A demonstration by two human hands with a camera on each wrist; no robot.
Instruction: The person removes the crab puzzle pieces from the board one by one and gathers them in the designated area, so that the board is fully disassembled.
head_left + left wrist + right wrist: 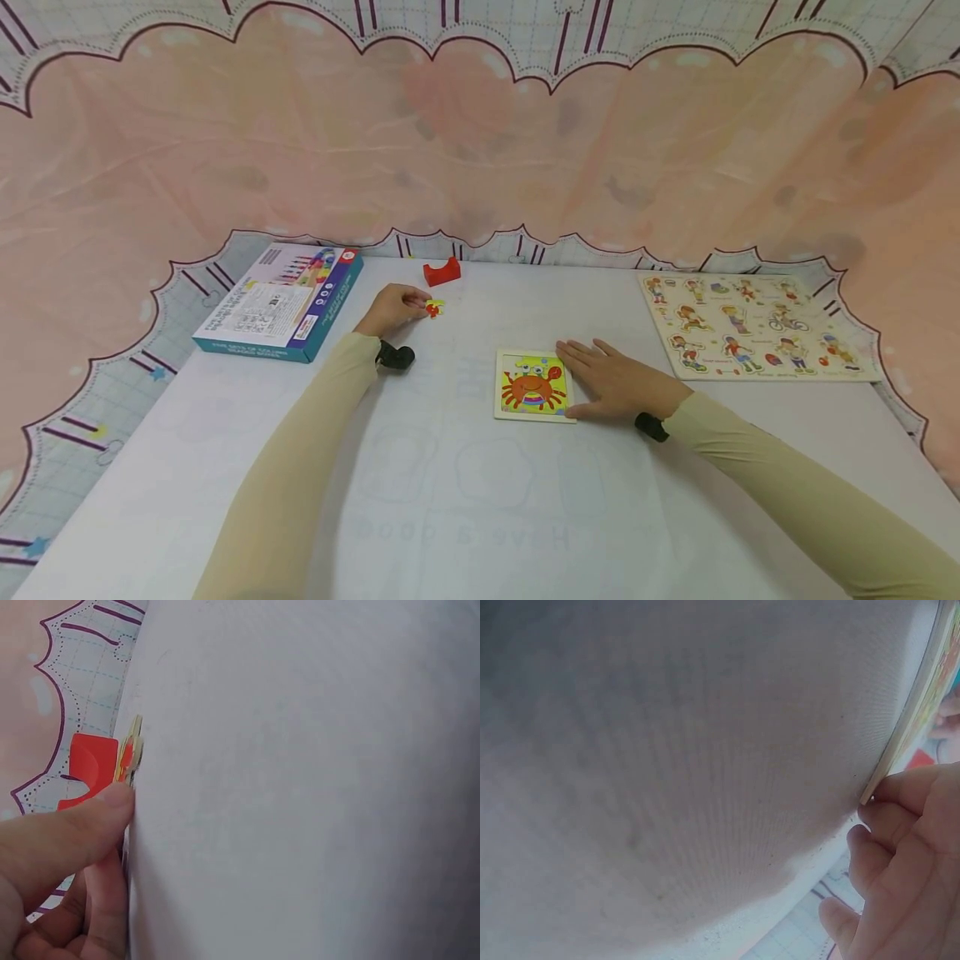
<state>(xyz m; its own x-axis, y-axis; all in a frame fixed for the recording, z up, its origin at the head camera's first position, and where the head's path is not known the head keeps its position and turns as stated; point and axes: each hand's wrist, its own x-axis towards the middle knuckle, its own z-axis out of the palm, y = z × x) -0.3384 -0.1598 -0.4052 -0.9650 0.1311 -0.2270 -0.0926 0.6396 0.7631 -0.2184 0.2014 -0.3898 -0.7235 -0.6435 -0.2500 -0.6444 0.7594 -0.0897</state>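
My left hand (395, 309) pinches a small red and yellow puzzle piece (434, 308) between thumb and fingers. In the left wrist view the piece (130, 754) appears nearly edge-on, beyond the thumb tip. Just behind it on the table stands a red plastic piece with a curved cut-out (442, 272). A square crab puzzle (533, 385) in a pale wooden frame lies flat at the middle. My right hand (617, 382) rests against its right edge, fingers extended and spread. In the right wrist view the fingertips of this hand (907, 859) touch the frame's edge (900, 739).
A blue and white toy box (281, 300) lies at the back left of the white table (450, 517). At the back right is a wooden board with several printed figures (757, 329). A patterned cloth (480, 150) hangs behind the table.
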